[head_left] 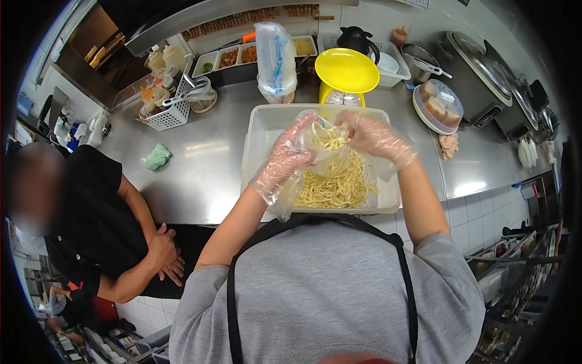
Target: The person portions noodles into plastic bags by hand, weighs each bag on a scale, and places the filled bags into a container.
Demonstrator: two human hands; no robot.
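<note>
Both of my hands wear clear plastic gloves. My left hand [290, 151] is closed on the side of a clear plastic bag [330, 162] with some noodles in it. At the bag's mouth, my right hand [371, 137] has its fingers pinched on a few noodles [327, 137]. Under the bag lies a pile of yellow noodles [336, 189] in a wide white plastic tub [256, 130]. Just behind the tub stands a scale [344, 98] with an empty yellow pan [347, 70].
A co-worker in black [91, 212] stands at the left, hands together. Behind the tub are a stack of plastic containers [276, 64] and food trays [228, 58]. A white bottle basket [170, 116] and green cloth [158, 156] are left; a domed container [438, 106] is right.
</note>
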